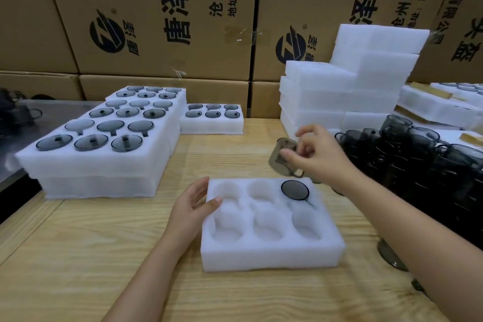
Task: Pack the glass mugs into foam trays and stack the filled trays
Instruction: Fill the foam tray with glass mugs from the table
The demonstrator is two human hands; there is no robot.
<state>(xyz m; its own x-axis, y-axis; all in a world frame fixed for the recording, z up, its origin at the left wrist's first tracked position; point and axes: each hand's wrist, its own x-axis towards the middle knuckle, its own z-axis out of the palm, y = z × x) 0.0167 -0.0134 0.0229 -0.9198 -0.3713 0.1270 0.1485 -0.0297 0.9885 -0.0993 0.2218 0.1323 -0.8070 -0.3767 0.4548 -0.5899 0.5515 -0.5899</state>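
Nearest you on the wooden table (pixel 78 256) lies the six-pocket foam tray (pixel 271 251), with one smoked-glass mug (pixel 295 190) already seated in its far-right pocket and five pockets empty. Your left hand (pixel 192 206), open and holding nothing, braces the tray's left edge, while your right hand (pixel 317 155) pinches a second mug (pixel 283 158) in its fingertips just beyond the tray's far edge. Filling appears barely begun; the next move calls for lowering this mug squarely into an empty pocket, probably far-middle.

Smoky glass mug (pixel 285 158) tilted above one-filled six-pocket foam tray (pixel 271 253)
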